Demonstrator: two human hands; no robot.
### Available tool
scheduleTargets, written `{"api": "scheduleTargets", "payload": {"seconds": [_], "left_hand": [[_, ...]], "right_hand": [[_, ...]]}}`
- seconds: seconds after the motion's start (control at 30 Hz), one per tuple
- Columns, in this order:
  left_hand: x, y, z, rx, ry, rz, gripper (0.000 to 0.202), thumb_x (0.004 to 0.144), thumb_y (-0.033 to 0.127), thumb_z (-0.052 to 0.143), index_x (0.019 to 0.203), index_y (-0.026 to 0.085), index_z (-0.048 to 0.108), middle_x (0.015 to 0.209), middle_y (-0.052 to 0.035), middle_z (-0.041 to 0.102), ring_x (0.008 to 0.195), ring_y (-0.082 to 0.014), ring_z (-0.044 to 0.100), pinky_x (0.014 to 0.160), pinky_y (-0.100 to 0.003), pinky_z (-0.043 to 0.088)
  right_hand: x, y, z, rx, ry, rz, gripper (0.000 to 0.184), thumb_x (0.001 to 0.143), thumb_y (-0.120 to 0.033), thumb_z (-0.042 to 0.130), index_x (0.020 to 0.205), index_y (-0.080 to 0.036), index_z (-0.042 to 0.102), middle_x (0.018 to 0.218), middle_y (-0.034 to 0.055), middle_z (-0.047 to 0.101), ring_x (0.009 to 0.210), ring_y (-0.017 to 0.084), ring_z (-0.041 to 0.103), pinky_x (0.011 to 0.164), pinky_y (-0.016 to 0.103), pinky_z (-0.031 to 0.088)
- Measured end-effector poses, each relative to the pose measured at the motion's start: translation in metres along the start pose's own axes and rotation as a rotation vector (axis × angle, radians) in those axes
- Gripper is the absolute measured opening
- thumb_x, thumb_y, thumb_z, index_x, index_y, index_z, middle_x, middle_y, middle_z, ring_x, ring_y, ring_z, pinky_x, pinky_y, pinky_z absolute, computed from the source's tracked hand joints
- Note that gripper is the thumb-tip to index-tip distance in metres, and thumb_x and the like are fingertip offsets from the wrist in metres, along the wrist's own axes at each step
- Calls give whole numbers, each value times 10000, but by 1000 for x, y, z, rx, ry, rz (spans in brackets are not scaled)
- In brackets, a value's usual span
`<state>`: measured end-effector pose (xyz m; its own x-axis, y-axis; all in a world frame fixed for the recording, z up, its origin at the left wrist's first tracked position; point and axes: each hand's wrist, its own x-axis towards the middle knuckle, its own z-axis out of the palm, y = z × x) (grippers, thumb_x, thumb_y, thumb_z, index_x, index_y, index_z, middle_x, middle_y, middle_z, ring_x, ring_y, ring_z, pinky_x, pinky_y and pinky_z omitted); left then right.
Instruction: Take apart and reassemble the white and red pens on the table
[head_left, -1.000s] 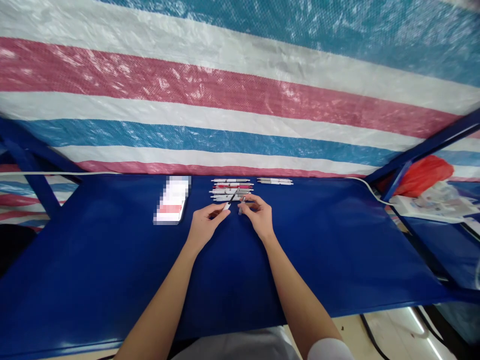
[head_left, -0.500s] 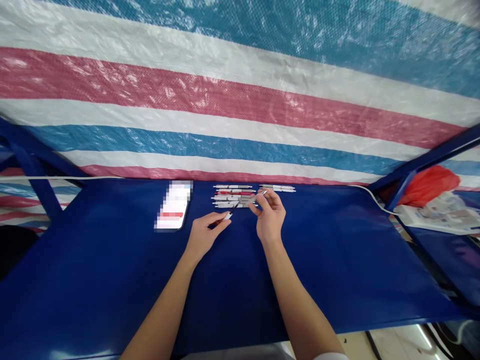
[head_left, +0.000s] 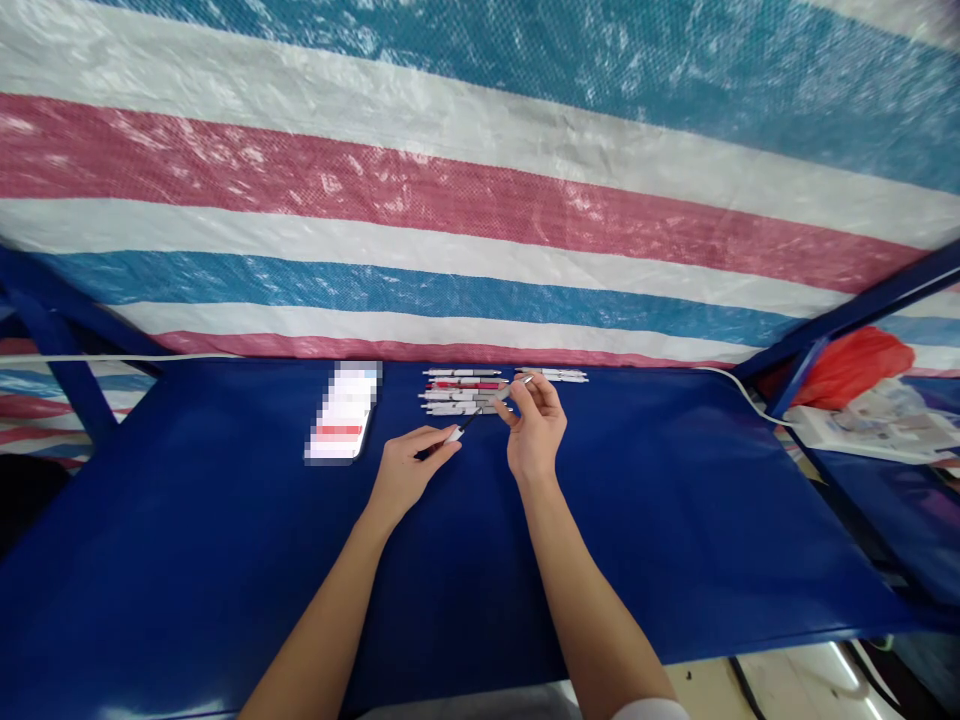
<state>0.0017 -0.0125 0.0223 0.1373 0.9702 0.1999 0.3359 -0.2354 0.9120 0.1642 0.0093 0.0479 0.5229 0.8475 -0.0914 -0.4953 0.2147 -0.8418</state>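
Observation:
My left hand is closed, pinching the white barrel of a pen. A thin dark refill sticks out of that barrel, pointing up and right toward my other hand. Between the thumb and fingers of my right hand is the grey front part of a pen, its silvery tip pointing up and right. The two parts are apart. Just behind my hands, several white and grey pens lie in a stack of rows, with a red pen among them.
More pens lie behind my right hand on the blue table. A phone with a blurred-out screen is at the left. Striped sheeting hangs along the back. A red plastic bag sits beyond the right-hand frame bar.
The view has shifted very slightly. Both hands keep the same pen parts in nearly the same places, still apart from each other.

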Motion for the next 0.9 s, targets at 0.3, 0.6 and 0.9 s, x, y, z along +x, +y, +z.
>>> {"api": "scheduleTargets", "payload": {"seconds": [0.3, 0.6, 0.9], "left_hand": [[-1, -3, 1, -14, -14, 10, 243, 786, 352, 694, 980, 221, 756, 868, -36, 720, 762, -181, 653, 678, -273, 516], [0, 3, 1, -21, 5, 16, 229, 792, 338, 687, 979, 227, 757, 897, -38, 723, 789, -186, 660, 690, -272, 518], [-2, 2, 3, 8, 10, 58, 223, 814, 318, 672, 1003, 230, 750, 911, -30, 718, 691, -147, 628, 590, -249, 487]], "right_hand": [[0, 3, -1, -56, -62, -36, 316, 655, -314, 765, 909, -225, 599, 929, -3, 659, 769, 139, 678, 605, 270, 607], [2, 7, -5, -55, -85, -11, 314, 648, -296, 774, 910, -222, 619, 884, -15, 665, 727, 130, 678, 596, 267, 603], [-3, 15, -11, -87, -190, 57, 295, 650, -296, 779, 892, -220, 630, 859, -28, 670, 718, 126, 687, 624, 270, 610]]}}
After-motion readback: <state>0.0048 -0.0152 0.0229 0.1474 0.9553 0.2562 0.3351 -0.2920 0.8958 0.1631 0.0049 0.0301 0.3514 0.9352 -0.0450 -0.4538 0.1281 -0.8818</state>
